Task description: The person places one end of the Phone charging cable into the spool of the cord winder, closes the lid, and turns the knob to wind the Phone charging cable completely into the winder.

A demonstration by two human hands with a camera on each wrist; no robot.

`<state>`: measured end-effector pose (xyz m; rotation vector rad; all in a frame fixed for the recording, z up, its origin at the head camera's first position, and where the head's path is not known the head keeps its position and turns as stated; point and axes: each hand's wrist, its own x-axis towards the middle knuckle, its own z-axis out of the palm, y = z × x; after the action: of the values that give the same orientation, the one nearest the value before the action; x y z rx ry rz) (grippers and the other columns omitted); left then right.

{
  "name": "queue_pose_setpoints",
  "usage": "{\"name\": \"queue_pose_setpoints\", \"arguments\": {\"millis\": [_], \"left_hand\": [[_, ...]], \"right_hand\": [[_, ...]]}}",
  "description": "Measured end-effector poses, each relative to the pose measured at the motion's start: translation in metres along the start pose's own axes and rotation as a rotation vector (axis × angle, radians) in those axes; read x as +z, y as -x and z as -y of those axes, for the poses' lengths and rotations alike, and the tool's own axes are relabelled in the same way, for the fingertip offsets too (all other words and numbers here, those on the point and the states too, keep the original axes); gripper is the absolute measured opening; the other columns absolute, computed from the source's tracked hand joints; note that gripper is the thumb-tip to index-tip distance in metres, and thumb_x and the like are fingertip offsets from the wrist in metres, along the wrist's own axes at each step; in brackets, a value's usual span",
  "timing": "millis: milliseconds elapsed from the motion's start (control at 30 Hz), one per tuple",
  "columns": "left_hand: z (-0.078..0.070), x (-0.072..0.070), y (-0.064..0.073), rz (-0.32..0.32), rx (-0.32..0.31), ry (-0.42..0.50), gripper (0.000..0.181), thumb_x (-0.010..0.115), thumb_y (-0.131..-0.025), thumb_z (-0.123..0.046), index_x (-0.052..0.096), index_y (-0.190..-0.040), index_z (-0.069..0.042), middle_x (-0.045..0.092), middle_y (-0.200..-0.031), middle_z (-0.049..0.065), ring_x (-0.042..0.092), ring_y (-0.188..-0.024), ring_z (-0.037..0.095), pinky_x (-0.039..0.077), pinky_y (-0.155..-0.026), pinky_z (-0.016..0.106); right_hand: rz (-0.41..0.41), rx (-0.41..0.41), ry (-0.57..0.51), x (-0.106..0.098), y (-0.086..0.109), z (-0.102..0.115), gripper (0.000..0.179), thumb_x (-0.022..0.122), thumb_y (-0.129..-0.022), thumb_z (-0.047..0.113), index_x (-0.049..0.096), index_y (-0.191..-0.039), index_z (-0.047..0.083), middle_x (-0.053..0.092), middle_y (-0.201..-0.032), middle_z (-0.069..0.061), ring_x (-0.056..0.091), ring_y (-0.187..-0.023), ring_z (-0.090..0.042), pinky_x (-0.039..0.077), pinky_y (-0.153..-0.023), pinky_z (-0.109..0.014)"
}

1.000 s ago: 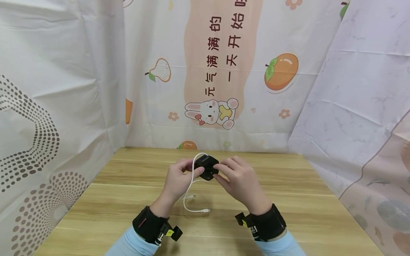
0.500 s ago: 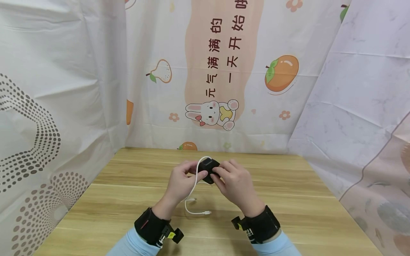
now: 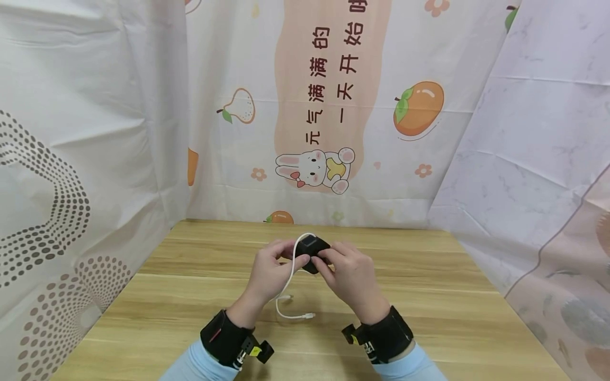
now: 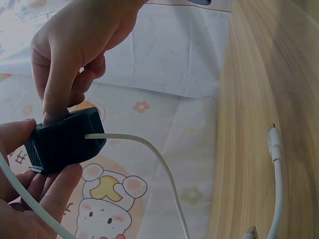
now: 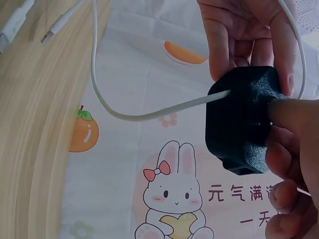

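Head view, frame centre: my left hand (image 3: 269, 264) and right hand (image 3: 348, 270) pinch the black charger block (image 3: 312, 250) above the table (image 3: 429, 296); its white cable (image 3: 286, 296) exits leftward, drooping down

Head view looking forward and down from above at the wooden table (image 3: 429, 296) and printed curtain (image 3: 329, 106), at middling range; wrist views close, from each side, sharing the black block (image 4: 65, 142) and white cable (image 5: 144, 115) with it.
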<state>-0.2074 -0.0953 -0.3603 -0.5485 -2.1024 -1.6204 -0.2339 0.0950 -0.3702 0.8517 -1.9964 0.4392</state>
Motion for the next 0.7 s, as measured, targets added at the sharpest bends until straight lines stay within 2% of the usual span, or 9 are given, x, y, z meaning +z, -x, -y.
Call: {"name": "queue_pose_setpoints", "arguments": {"millis": [233, 467, 533, 700], "left_hand": [[-0.002, 0.001, 0.001, -0.014, 0.028, 0.005, 0.025, 0.076, -0.080, -0.011, 0.071, -0.104, -0.005, 0.062, -0.089, 0.003, 0.061, -0.080, 0.019, 0.054, -0.063, 0.030], [-0.004, 0.003, 0.001, -0.021, 0.074, 0.011, 0.026, 0.076, -0.079, -0.007, 0.070, -0.104, -0.002, 0.060, -0.090, 0.007, 0.062, -0.082, 0.022, 0.055, -0.063, 0.026], [-0.002, 0.004, 0.001, -0.022, 0.101, 0.012, 0.026, 0.076, -0.079, -0.006, 0.069, -0.103, -0.001, 0.060, -0.090, 0.009, 0.062, -0.081, 0.023, 0.055, -0.063, 0.026], [0.019, 0.008, -0.001, -0.037, 0.164, -0.029, 0.027, 0.078, -0.078, -0.012, 0.070, -0.103, -0.004, 0.059, -0.089, 0.009, 0.062, -0.081, 0.022, 0.055, -0.062, 0.025]], "right_hand": [[-0.029, 0.070, -0.028, 0.004, 0.002, 0.003, 0.020, 0.070, -0.085, 0.029, 0.067, -0.074, 0.013, 0.053, -0.065, 0.006, 0.048, -0.053, -0.007, 0.039, -0.043, -0.022], [-0.049, 0.196, -0.138, 0.013, 0.005, 0.007, 0.022, 0.067, -0.086, 0.023, 0.061, -0.066, 0.017, 0.046, -0.062, 0.010, 0.041, -0.050, -0.003, 0.033, -0.042, -0.019], [-0.045, 0.242, -0.185, 0.014, 0.005, 0.008, 0.023, 0.066, -0.087, 0.021, 0.060, -0.064, 0.018, 0.044, -0.060, 0.012, 0.039, -0.049, -0.002, 0.032, -0.042, -0.019], [0.009, 0.413, -0.374, 0.015, 0.004, 0.010, 0.025, 0.063, -0.090, 0.015, 0.064, -0.065, 0.017, 0.042, -0.054, 0.012, 0.037, -0.043, -0.004, 0.031, -0.039, -0.022]]}}
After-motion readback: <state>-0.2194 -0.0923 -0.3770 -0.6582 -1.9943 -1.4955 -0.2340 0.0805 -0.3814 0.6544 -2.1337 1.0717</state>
